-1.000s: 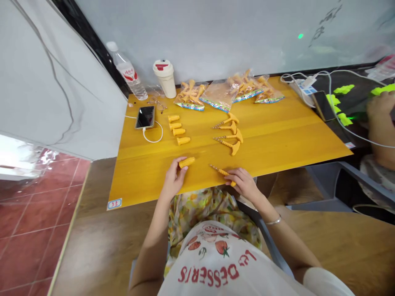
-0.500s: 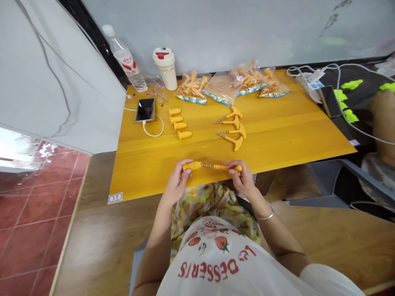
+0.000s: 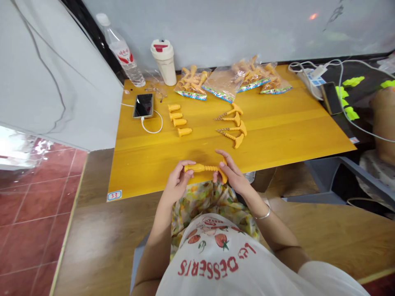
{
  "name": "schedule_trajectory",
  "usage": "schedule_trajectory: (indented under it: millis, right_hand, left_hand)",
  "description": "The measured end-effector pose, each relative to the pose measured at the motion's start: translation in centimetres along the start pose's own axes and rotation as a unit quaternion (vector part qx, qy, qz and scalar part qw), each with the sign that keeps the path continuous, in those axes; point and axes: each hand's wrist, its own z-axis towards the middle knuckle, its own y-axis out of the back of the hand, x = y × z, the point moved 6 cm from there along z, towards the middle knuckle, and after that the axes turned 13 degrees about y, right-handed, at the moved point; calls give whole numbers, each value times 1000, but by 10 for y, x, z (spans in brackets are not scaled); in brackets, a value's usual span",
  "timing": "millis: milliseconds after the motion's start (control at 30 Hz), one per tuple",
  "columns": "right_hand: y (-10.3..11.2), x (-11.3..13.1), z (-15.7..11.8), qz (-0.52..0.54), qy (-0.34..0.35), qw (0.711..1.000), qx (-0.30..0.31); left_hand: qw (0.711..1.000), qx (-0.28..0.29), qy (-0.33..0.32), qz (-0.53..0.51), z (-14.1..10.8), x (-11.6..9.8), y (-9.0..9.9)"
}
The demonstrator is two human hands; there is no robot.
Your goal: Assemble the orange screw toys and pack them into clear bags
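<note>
Yellow screw [image 3: 211, 168] end to end with yellow sleeve [image 3: 195, 167] between two hands

Thumb and fingers of the left hand [image 3: 177, 181] are pinched narrow on the sleeve's outer end. The right hand [image 3: 233, 174] holds the screw's curved handle loosely, thumb across it and the index finger stretched out beyond. The screw's ribbed shaft runs in line with the sleeve and meets its inner end; the screw's tip is hidden. Both pieces are above the table [image 3: 286, 135], near its front edge. A silvery bracelet [image 3: 264, 214] circles the right wrist.

Beyond the hands lie four loose sleeves [image 3: 180, 122] in a column at left and, well apart to their right, four loose screws [image 3: 242, 128] with metal tips toward the sleeves. Left of the sleeves is a phone [image 3: 143, 106] with a white cable [image 3: 162, 123] plugged in. Along the back stand a bottle [image 3: 125, 59] and a cream cup [image 3: 166, 61], then clear bags [image 3: 191, 84], most holding orange-yellow pieces. Far right, another person's arm [image 3: 384, 111] rests near lime-green pieces [image 3: 353, 81].
</note>
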Motion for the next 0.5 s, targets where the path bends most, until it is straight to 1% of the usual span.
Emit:
schedule_trajectory:
  millis: [67,133,167,200,233,300,367,433,500]
  right_hand:
    - [1,11,-1,-84,70,992,66]
    - [2,21,-2,-197,129,964,124]
    - [3,24,-2,-252,146,946,140]
    - [4,25,-1,-302,157,930,143]
    - [6,25,0,-344,161,915,137]
    - [9,22,3,-407,166,892,104]
    - [12,18,5,-434,165,883,66]
    - [14,18,6,-423,162,891,41]
    - [12,23,6,-379,166,909,46]
  left_hand:
    - [999,-7,20,-27,0,4,2]
    - [999,-12,29,-45,1,7,4]
    - [998,-11,31,-48,1,7,4]
    - [998,-9,32,-48,1,8,3]
    - [998,-6,33,-46,1,7,2]
    - [999,4,32,-44,2,6,-1]
    - [998,16,36,-43,1,4,-5]
    - [998,19,42,-46,1,4,-8]
    - [997,7,48,-56,0,5,-7]
